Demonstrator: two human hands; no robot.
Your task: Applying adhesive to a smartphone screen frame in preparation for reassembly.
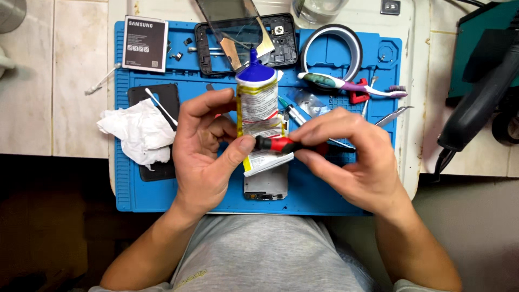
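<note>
A blue ribbed silicone work mat (324, 200) covers the white bench, its upper edge moulded into small trays. On its upper centre lies a black plastic phone frame (281, 43) with a loose glass panel (230, 21) tilted across it. A grey flat battery (145, 43) lies at the upper left. A crumpled white tissue (135, 132) rests on a dark flat panel (159, 97) at the left, with a cotton swab (160, 106) on top. A roll of tape (331, 51) and a toothbrush (346, 84) lie at the upper right.

The left hand (203, 154) grasps a soft, creased adhesive tube (258, 116) with a blue conical cap, held upright above the mat centre, thumb pressed near its flattened lower end. The right hand (351, 157) pinches a red-and-black screwdriver (284, 145), its handle end touching the tube beside the left thumb. A metal phone chassis (265, 186) lies directly below the tube.
</note>
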